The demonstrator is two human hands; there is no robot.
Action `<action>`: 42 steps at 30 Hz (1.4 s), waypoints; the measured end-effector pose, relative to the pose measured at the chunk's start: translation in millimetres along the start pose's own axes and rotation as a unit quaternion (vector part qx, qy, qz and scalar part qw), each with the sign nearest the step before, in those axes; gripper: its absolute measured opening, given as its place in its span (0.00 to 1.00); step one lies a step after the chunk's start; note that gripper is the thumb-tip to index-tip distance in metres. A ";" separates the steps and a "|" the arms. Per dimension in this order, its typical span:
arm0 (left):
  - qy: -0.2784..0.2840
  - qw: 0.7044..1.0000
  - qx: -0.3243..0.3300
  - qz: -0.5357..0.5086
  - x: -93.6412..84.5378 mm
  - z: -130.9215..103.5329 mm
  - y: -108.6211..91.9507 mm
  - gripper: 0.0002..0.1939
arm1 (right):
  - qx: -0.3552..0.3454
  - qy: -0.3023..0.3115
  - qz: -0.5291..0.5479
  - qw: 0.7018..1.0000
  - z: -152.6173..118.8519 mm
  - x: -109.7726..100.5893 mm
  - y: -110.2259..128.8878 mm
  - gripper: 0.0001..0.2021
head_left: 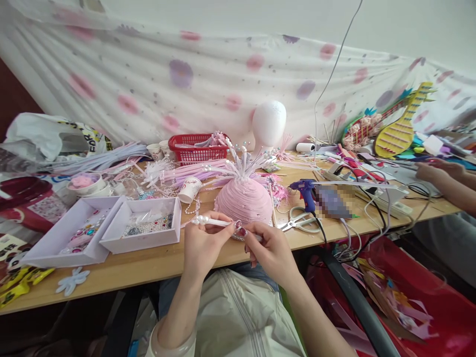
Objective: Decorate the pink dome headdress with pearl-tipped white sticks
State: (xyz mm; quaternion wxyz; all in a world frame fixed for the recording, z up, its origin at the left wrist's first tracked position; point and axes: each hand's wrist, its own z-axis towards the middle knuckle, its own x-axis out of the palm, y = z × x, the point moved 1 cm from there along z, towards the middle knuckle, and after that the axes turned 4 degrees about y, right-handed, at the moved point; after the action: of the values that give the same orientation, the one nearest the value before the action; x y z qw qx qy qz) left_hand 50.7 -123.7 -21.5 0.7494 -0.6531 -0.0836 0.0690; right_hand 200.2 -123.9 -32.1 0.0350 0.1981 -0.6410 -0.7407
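My left hand [204, 245] is closed around a white pipe-cleaner-like stem [215, 221] with pearl beads [201, 219] at its left end. Close to the stem's other end, my right hand [270, 248] has its fingers pinched together, the fingertips nearly meeting those of the left. Whatever lies between the right fingertips is too small to make out. Just beyond both hands sits a pink, ridged dome [243, 201], like a wig or headpiece, topped by a spray of pale stems [243, 163] tipped with beads.
Two white boxes [141, 240] of beads and gems stand left, near a paper cup [190, 189]. Scissors [302, 220] and a purple glue gun [305, 191] with cables lie right. Behind are a red basket [199, 154] and foam head [269, 121]. Another person's hands [437, 173] are far right.
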 end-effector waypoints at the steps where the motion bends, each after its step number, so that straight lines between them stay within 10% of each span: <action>1: -0.010 1.000 0.004 0.002 1.1 -1.1 0.0 0.08 | 0.009 -0.010 0.019 1.000 0.8 0.7 -0.3 0.13; 23: -0.005 0.997 0.067 0.045 11.8 -11.5 1.8 0.05 | -0.013 -0.123 -0.081 0.989 7.4 -1.6 -1.1 0.11; 42: 0.030 0.998 -0.005 -0.053 12.4 1.4 9.6 0.11 | -0.051 -0.133 -0.124 0.982 4.5 -13.4 5.5 0.13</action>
State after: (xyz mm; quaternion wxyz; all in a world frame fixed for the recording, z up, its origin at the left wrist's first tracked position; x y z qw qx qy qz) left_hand 62.5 -118.4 -30.4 0.7509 -0.6533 -0.0962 0.0092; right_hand 209.9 -116.5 -23.1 -0.1323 0.1735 -0.5717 -0.7909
